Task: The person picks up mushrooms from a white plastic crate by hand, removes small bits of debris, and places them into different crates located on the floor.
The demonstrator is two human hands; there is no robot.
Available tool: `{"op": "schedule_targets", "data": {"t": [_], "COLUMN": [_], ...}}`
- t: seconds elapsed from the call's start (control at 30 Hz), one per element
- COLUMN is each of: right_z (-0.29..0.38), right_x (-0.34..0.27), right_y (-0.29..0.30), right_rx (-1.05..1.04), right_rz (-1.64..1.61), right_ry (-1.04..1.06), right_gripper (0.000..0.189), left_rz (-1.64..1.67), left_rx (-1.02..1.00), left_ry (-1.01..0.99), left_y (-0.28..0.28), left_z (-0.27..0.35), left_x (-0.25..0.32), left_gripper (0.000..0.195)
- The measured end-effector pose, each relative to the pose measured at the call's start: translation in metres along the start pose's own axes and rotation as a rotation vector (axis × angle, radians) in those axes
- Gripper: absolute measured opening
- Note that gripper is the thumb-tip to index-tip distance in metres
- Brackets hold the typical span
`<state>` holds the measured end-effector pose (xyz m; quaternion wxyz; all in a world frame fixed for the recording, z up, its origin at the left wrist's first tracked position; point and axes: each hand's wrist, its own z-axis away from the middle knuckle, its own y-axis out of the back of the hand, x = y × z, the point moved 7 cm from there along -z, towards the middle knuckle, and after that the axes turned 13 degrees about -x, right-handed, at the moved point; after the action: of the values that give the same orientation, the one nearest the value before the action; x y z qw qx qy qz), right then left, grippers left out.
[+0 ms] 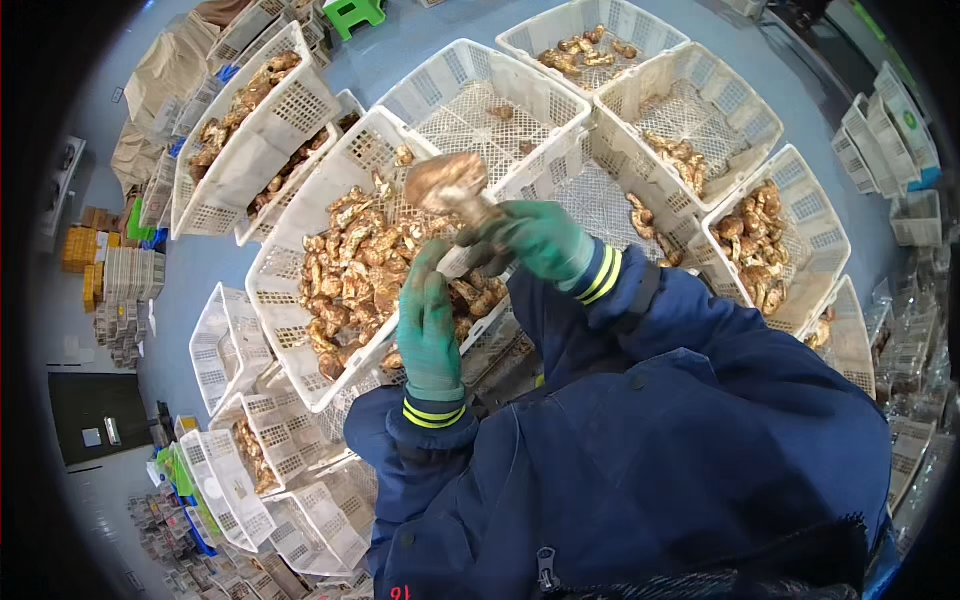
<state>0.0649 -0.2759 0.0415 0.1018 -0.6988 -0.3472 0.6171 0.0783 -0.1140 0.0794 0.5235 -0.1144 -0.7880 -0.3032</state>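
My right hand (536, 240), in a green glove with dark fingertips, grips a large brown mushroom (450, 184) by its stem, the broad cap towards the upper left. Below and to the left, my left hand (433, 330), gloved alike, is raised with its fingers pointing up, close to a pale object (454, 262) between the two hands; whether it touches or holds this object is unclear. Both hands are over the near edge of a white perforated plastic crate (281, 330), which holds a heap of brown mushrooms (360, 270). The mushroom and fingertips are partly blurred.
More white crates surround the hands: one ahead (420, 82) with few mushrooms, others at the right (829, 225) and upper left (255, 165) with heaps. Nested crates (225, 487) stand at the lower left. A green stool (354, 15) is on the blue floor.
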Motion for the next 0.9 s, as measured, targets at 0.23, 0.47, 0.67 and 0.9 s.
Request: {"op": "schedule_targets", "data": {"t": [0.23, 0.47, 0.67, 0.9], "right_z": [0.059, 0.111, 0.146, 0.183], "right_x": [-0.043, -0.064, -0.082, -0.065], "right_y": [0.052, 0.079, 0.064, 0.077], "right_rx": [0.272, 0.197, 0.258, 0.45], "right_rz": [-0.182, -0.386, 0.239, -0.034], "right_ry": [0.115, 0.389, 0.304, 0.297], "right_gripper": [0.041, 0.044, 0.039, 0.039], "left_rz": [-0.132, -0.166, -0.688, -0.759], "left_rx": [0.012, 0.103, -0.009, -0.008], "left_ry": [0.019, 0.549, 0.263, 0.235], "left_y": [0.019, 0.052, 0.03, 0.036], "left_z": [0.006, 0.024, 0.009, 0.013], "left_x": [-0.026, -0.136, -0.091, -0.1], "left_gripper": [0.027, 0.031, 0.027, 0.028]}}
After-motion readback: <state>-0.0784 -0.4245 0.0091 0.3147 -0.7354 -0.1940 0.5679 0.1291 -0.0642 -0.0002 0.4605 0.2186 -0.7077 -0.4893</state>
